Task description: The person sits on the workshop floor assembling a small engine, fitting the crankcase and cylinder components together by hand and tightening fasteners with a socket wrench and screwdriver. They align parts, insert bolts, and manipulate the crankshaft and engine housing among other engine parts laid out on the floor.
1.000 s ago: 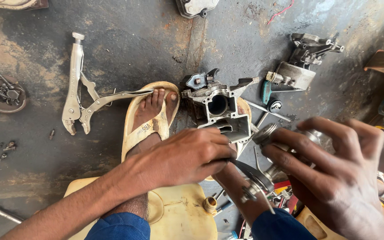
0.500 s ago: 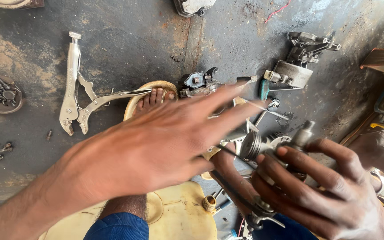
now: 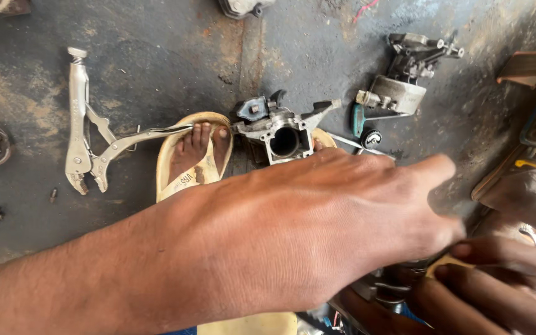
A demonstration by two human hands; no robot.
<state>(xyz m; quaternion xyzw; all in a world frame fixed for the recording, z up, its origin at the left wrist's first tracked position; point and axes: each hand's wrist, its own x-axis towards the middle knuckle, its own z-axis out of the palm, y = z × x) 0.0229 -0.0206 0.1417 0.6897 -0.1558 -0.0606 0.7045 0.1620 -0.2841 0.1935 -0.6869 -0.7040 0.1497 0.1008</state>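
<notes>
Our left hand reaches rightward, fingers spread and empty, so we should clear the metal part our right hand grips near the floor's right edge.

Left hand stretched flat across frame, palm down, reaching right over the grey carburettor body. Right hand low right, fingers curled round a metal part. Locking pliers lie on the floor beside the sandalled foot.

Silver locking pliers, cream sandal, dark grey floor.
</notes>
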